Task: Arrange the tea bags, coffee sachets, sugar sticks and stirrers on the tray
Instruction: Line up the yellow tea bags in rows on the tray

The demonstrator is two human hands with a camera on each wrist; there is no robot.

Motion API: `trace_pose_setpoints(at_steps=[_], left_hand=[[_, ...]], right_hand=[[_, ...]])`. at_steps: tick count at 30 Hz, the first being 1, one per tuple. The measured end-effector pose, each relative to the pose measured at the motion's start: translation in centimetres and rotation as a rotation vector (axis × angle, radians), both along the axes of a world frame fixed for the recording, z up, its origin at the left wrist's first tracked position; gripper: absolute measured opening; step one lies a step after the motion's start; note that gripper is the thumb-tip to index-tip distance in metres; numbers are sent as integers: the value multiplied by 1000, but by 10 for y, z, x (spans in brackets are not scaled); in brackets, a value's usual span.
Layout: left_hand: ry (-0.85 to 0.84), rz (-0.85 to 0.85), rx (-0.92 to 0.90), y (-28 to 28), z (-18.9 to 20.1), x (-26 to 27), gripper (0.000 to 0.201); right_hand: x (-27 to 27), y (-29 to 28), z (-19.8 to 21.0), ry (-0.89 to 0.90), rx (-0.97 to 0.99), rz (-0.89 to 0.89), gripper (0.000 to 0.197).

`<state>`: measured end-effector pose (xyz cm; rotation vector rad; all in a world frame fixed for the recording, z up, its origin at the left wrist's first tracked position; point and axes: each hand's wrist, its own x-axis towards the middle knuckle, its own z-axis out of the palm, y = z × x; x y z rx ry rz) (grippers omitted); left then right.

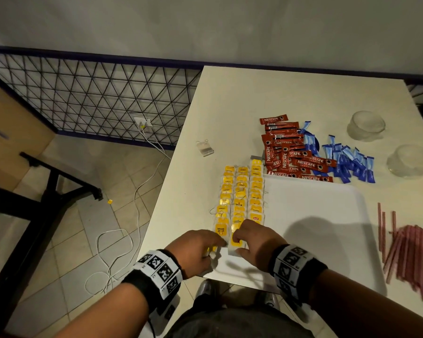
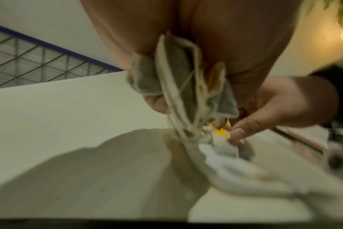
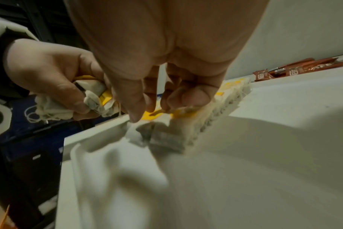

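Observation:
Tea bags with yellow tags lie in three rows (image 1: pixel 242 191) along the left side of the white tray (image 1: pixel 315 203). My left hand (image 1: pixel 203 247) grips a bunch of tea bags (image 2: pixel 182 80) just left of the tray's near corner. My right hand (image 1: pixel 247 237) pinches one tea bag (image 1: pixel 236 242) by its yellow tag (image 3: pixel 157 115) at the near end of the middle row, resting on the tray. Red coffee sachets (image 1: pixel 293 152) and blue sugar sticks (image 1: pixel 352 162) lie in heaps on the table behind the tray. Pink stirrers (image 1: pixel 408 252) lie to the tray's right.
One loose tea bag (image 1: pixel 205 148) lies alone on the table (image 1: pixel 230 98) at the left. Two upturned glass bowls (image 1: pixel 365 125) (image 1: pixel 410 161) stand at the back right. The table's left and near edges drop to a tiled floor with cables.

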<state>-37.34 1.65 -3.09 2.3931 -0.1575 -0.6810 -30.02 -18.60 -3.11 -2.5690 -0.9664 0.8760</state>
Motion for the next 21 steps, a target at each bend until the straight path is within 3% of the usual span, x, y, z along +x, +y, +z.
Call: trace_pose_setpoints(at_steps=[5,7,10,14,18,21], left_hand=[[52,512,-564,3,26,7,74],[77,584,-718,0,30,12,77],[93,601,-855,-6,36,18,79],[56,555,-808,-14,42,25,75],[21,493,-726,-21,48,31,70],[5,497,-699,-21,50,32,61]], right_hand=[[5,7,33,-5,417,-204,18],[8,13,49,18,542,-236,15],[12,17,65,22,567,-263,13],[18,18,72,90,507,-417,12],[21,15,73,104,452,-354,13],[26,9,69,161,467,-405,19]])
